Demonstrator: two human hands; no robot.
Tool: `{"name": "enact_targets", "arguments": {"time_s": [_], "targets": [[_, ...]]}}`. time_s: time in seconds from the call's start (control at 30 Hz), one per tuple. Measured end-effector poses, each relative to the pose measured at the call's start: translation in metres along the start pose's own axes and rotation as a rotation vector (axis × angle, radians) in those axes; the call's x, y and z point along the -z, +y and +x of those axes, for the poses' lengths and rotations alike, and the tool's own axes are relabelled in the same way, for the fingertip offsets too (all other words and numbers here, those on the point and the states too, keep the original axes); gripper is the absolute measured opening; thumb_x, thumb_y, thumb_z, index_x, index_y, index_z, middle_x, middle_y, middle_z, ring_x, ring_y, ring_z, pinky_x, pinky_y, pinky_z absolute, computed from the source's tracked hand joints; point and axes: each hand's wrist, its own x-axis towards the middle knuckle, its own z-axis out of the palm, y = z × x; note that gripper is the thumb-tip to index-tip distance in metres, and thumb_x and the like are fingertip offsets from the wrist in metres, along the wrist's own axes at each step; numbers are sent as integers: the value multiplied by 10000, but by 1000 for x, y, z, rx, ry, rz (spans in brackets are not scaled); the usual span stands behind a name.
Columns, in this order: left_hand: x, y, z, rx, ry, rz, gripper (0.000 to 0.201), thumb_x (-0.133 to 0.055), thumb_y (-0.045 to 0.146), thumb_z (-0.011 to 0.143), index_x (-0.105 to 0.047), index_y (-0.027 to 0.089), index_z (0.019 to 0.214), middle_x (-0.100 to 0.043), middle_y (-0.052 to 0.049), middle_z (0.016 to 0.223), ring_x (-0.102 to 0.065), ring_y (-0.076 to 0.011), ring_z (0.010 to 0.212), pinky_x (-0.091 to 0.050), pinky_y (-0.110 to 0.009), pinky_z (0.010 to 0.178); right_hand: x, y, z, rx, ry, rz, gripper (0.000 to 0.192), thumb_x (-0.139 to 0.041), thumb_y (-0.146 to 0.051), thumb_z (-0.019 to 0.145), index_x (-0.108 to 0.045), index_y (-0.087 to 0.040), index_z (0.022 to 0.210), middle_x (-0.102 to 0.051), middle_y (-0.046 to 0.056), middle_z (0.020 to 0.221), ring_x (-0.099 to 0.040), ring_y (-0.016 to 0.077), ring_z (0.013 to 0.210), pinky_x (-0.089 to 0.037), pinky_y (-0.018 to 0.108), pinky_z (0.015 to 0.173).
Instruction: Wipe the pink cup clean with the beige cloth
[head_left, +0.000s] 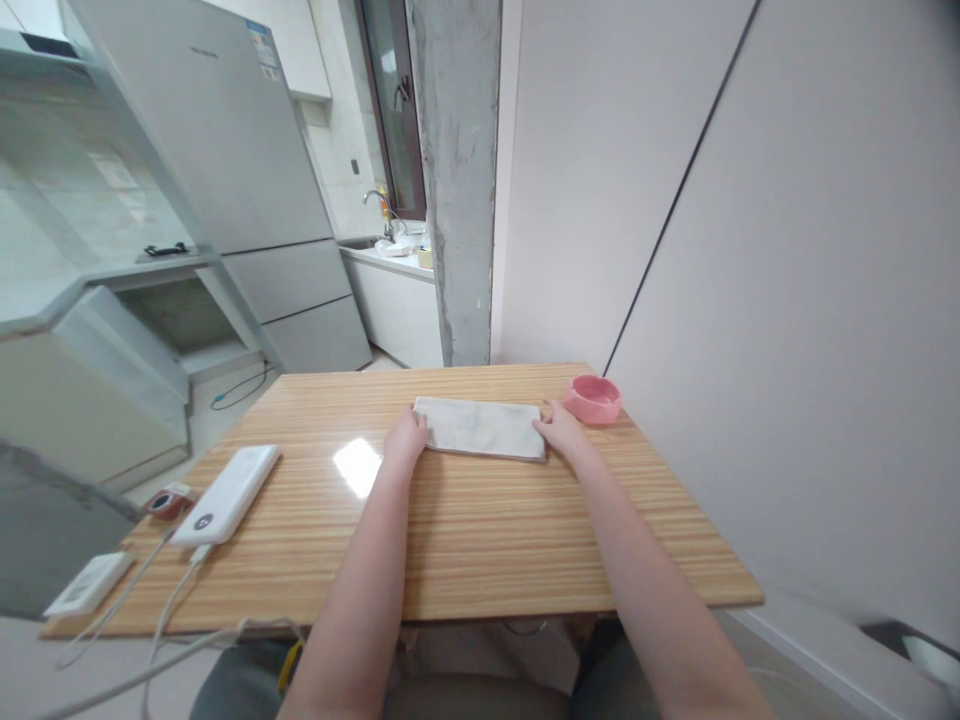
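A folded white cloth (484, 428) forms a long flat strip across the far middle of the wooden table (495, 540). My left hand (406, 436) is closed on its left end, with the fingers partly hidden behind the edge. At the opposite end, my right hand (559, 426) pinches the cloth's right edge between thumb and fingers. Just beyond my right hand stands a pink bowl (593, 400), close to the table's right edge.
On the table's left lie a white power bank (227, 494) with a cable plugged in, a small red object (166, 502) and a white flat box (88, 584). White cables (161, 635) hang over the front edge. A wall (750, 330) borders the right side.
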Motion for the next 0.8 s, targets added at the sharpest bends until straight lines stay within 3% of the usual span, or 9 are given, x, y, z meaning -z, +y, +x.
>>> {"name": "enact_targets", "arguments": {"time_s": [0.13,0.3,0.47,0.57,0.7,0.77,0.8], "targets": [[1,0,-2,20,-8,92,218,-484,264,839,-578,184,1019,-683,-209,994,-626,-349,1028,-423,-424,871,-4,6,1,62,-46,-126,318,-604,-84,694,-638,-135,1006,-697,66,813,-650,189,752,-485,281,693],[2,-2,-3,1,-7,110,342,-505,169,792,-547,163,1132,-674,-228,1007,-629,-365,1010,-425,-441,863,-7,9,0,82,-67,-231,396,-596,-111,718,-599,-117,1114,-688,88,865,-639,201,782,-466,287,704],[0,-1,-5,-74,9,118,470,-500,89,755,-503,145,1222,-627,-211,1129,-578,-318,1108,-413,-393,925,-6,8,-1,83,-79,-233,493,-587,-121,731,-510,-128,1217,-668,63,852,-613,181,751,-442,269,680],[4,4,-3,-155,148,108,428,-476,95,770,-516,129,1195,-600,-189,1137,-560,-286,1095,-417,-390,933,-7,5,-3,65,-88,-207,493,-573,-97,720,-487,-135,1203,-638,17,757,-581,160,681,-413,249,625],[8,18,-8,-395,494,-53,340,-472,110,789,-550,152,1118,-600,-106,1010,-562,-230,987,-441,-382,906,-20,-6,-11,141,-175,-120,265,-569,-97,724,-580,-147,984,-599,-5,708,-550,136,664,-387,234,615],[1,28,-16,-546,531,-132,302,-493,131,803,-561,163,1095,-604,-77,958,-566,-207,947,-453,-361,888,-30,-12,-15,204,-228,-57,205,-586,-113,725,-606,-157,925,-602,-3,724,-549,131,680,-394,236,642],[-5,33,-21,-615,490,-148,287,-499,139,811,-566,169,1088,-609,-70,952,-569,-198,941,-457,-349,884,-35,-15,-17,230,-247,-18,198,-591,-118,725,-616,-162,917,-607,-4,730,-549,130,684,-399,237,652]]}}
